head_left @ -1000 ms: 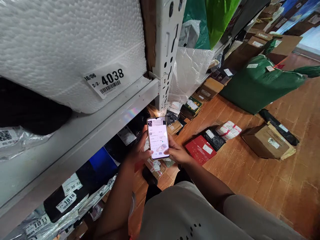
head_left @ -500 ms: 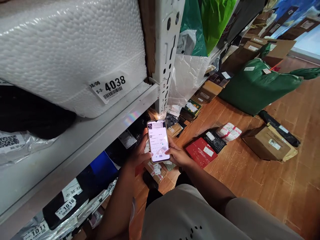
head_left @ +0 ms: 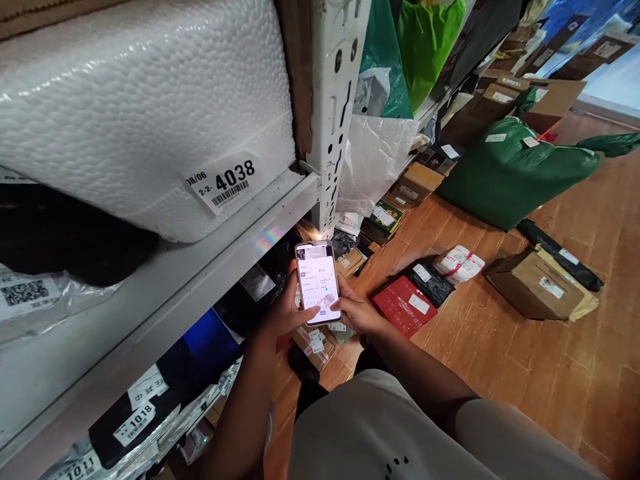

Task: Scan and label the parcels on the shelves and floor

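A smartphone (head_left: pixel 316 280) with a lit white screen is held upright between both hands, low in front of my body. My left hand (head_left: pixel 289 303) grips its left edge, and the thumb lies across the lower screen. On the right edge, my right hand (head_left: pixel 357 310) is closed round the phone with its thumb at the lower corner of the screen. A light glows at the phone's top edge, against the foot of the shelf post. Fingers behind the phone are mostly hidden.
Left of me stands a white metal shelf (head_left: pixel 240 243) bearing a bubble-textured white parcel (head_left: pixel 150 113) labelled 4038. Labelled parcels fill the level below. On the wooden floor lie a red parcel (head_left: pixel 400 310), a brown carton (head_left: pixel 533 283) and a big green sack (head_left: pixel 515 173).
My left thumb has moved right, further across the lower part of the phone screen. The view has shifted slightly; both hands still hold the phone.
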{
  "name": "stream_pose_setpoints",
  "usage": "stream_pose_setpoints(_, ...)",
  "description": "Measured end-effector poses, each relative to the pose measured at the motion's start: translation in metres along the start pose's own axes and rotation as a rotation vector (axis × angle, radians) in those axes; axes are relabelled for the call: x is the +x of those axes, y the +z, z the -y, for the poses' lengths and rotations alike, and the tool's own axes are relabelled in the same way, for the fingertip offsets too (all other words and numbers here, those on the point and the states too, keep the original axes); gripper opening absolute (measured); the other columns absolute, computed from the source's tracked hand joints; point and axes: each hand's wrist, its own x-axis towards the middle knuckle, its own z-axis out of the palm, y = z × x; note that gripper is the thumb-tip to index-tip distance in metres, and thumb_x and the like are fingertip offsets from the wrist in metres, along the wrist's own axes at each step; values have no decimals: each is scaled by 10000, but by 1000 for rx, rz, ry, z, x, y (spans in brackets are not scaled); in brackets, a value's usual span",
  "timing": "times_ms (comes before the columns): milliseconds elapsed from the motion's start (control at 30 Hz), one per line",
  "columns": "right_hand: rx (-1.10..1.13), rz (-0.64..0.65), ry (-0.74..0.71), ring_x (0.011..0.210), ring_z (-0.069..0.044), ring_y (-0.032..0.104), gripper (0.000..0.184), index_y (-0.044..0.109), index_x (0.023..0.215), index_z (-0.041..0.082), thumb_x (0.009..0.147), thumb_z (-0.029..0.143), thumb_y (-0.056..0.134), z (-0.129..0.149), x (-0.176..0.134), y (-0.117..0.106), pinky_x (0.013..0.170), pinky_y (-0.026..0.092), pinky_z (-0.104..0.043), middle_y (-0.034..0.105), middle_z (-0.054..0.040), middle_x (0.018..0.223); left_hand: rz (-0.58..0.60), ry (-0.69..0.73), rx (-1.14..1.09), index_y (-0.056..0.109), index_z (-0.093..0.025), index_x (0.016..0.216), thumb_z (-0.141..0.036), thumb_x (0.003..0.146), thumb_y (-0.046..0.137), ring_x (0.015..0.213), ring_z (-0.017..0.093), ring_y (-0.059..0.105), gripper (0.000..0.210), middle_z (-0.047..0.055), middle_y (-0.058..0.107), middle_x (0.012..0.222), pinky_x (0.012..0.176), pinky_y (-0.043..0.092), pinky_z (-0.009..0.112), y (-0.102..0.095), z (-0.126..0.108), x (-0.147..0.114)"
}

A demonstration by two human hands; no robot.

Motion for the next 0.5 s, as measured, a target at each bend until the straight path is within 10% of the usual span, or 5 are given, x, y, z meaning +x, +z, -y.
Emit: stream_pose_setpoints(500, -183, 127, -96, 1140, -244, 587, 815, 369, 1357, 300, 637, 168, 729, -10, 2, -15, 943, 475, -405, 599, -31, 1308, 77, 46, -147, 288, -262, 1455, -262, 715, 657, 1364, 374, 356, 826, 95, 422, 1476, 1059, 394, 512, -4, 0, -3)
